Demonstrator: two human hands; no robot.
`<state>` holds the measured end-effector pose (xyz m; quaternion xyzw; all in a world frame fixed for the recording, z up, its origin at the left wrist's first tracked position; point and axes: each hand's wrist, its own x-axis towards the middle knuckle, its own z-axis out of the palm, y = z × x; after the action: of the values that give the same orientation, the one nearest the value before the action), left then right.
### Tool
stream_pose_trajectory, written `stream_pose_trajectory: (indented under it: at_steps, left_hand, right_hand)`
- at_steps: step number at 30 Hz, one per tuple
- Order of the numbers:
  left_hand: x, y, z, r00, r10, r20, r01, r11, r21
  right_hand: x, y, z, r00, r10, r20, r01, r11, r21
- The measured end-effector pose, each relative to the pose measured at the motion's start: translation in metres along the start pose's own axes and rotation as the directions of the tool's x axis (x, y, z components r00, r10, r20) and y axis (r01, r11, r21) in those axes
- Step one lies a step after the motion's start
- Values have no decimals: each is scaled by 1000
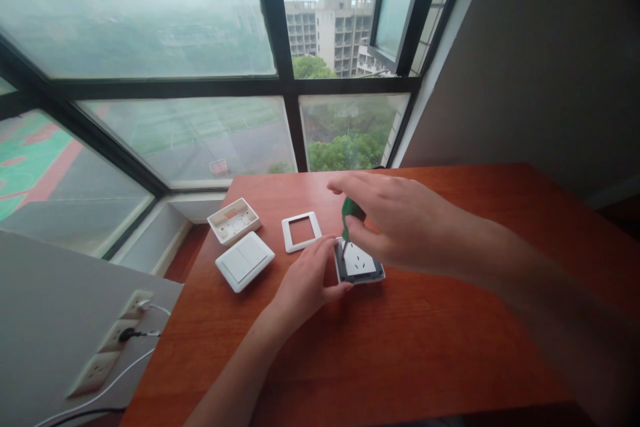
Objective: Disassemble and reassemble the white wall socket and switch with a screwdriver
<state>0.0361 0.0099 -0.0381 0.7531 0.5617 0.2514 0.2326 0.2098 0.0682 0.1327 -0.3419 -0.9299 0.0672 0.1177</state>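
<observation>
My right hand [387, 213] is closed around the green handle of a screwdriver [347, 219], held nearly upright. Its shaft points down at the left side of a wall socket [359, 261], which has a white face and a dark grey frame. Whether the tip sits in a screw is too small to tell. With fingers at the far left corner and thumb at the near edge, my left hand [313, 273] steadies the socket on the table. Just beyond lies a white square cover frame [286, 240].
A white switch panel [245, 261] and an open white mounting box [233, 221] lie at the left of the reddish wooden table [425, 347]. Windows stand behind the table. Wall outlets [113, 335] with plugged cables are low at the left.
</observation>
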Motion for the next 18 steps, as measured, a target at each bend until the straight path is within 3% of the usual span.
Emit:
stream_pose_trajectory:
  at_steps: [3, 9, 18]
  left_hand:
    - [0, 0, 1, 1000, -7, 5, 7, 1000, 19]
    - [0, 0, 1, 1000, -5, -10, 5, 1000, 18]
    - [-1, -1, 2, 1000, 7, -10, -7, 1000, 24]
  right_hand:
    - [1, 3, 1, 999, -51, 1, 51, 998, 41]
    - [6, -2, 8, 989, 86, -122, -110, 972, -209]
    - [0, 2, 4, 999, -46, 2, 45, 995, 88]
